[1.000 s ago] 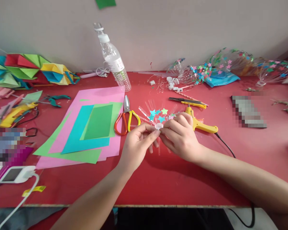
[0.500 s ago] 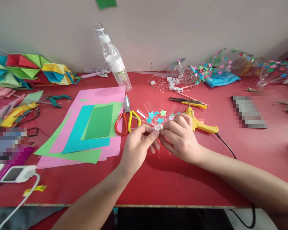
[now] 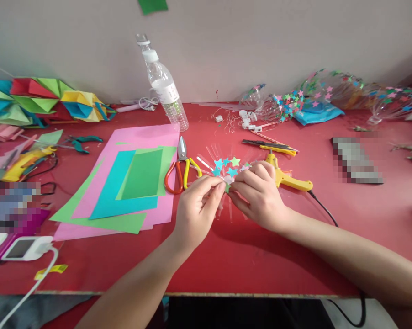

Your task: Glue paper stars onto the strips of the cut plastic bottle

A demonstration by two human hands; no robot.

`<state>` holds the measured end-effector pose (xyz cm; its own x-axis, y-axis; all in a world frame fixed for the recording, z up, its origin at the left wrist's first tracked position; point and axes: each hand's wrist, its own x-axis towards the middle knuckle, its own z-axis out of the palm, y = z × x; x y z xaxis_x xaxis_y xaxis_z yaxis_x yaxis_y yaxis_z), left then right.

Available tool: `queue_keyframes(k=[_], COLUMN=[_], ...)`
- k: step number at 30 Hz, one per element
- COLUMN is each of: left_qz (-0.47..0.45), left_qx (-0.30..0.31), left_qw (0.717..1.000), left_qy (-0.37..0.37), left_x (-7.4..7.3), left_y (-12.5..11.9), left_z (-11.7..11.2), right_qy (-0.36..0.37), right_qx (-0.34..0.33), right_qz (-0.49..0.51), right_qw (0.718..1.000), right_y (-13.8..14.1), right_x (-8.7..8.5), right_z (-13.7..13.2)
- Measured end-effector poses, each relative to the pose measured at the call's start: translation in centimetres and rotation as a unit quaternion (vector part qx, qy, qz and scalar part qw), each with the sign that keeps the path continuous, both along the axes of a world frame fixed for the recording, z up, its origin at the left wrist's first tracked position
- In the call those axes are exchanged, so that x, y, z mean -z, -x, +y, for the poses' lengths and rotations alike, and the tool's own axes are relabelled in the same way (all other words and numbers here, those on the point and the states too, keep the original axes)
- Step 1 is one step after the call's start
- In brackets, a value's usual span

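My left hand (image 3: 198, 208) and my right hand (image 3: 261, 194) meet over the table, thumbs and fingertips pinched together. Between them shows a small green paper star (image 3: 227, 188), gripped from both sides. Just beyond my fingertips lies a clear plastic piece cut into thin strips that fan outward, with blue stars (image 3: 232, 172) and a light green star (image 3: 235, 161) on them. Some strips are hidden by my hands. Left of it lie pliers (image 3: 182, 153) with one red and one yellow handle. A yellow glue gun (image 3: 293, 181) rests beside my right hand.
Coloured paper sheets (image 3: 124, 208) are stacked on the left of the red table (image 3: 206, 265). Behind stand a plastic bottle (image 3: 166, 93) and star-covered clear ornaments (image 3: 288, 105). A cutter (image 3: 271, 146) lies beyond the glue gun; its black cord (image 3: 324, 208) runs under my right arm.
My left fingers have curled in and risen slightly, and the green star now shows between my fingertips. The plastic piece with its stars has shifted slightly right.
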<state>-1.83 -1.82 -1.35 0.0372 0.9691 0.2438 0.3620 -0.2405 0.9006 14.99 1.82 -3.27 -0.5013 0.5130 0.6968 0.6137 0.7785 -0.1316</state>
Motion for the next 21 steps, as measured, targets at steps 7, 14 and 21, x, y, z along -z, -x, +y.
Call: queue_keyframes(k=[7, 14, 21], left_qz=[0.099, 0.150, 0.145], left_qx=[-0.033, -0.040, -0.025], left_qw=[0.992, 0.978, 0.976], left_qy=[-0.075, -0.138, -0.163], left_x=[0.35, 0.69, 0.56], left_y=[0.18, 0.50, 0.65], left_z=[0.04, -0.06, -0.52], right_qy=[0.006, 0.014, 0.003], right_qx=[-0.006, -0.007, -0.008], right_qz=[0.012, 0.015, 0.029], right_qw=[1.000, 1.000, 1.000], right_y=[-0.11, -0.17, -0.23], right_x=[0.02, 0.06, -0.12], right_z=[-0.04, 0.03, 0.06])
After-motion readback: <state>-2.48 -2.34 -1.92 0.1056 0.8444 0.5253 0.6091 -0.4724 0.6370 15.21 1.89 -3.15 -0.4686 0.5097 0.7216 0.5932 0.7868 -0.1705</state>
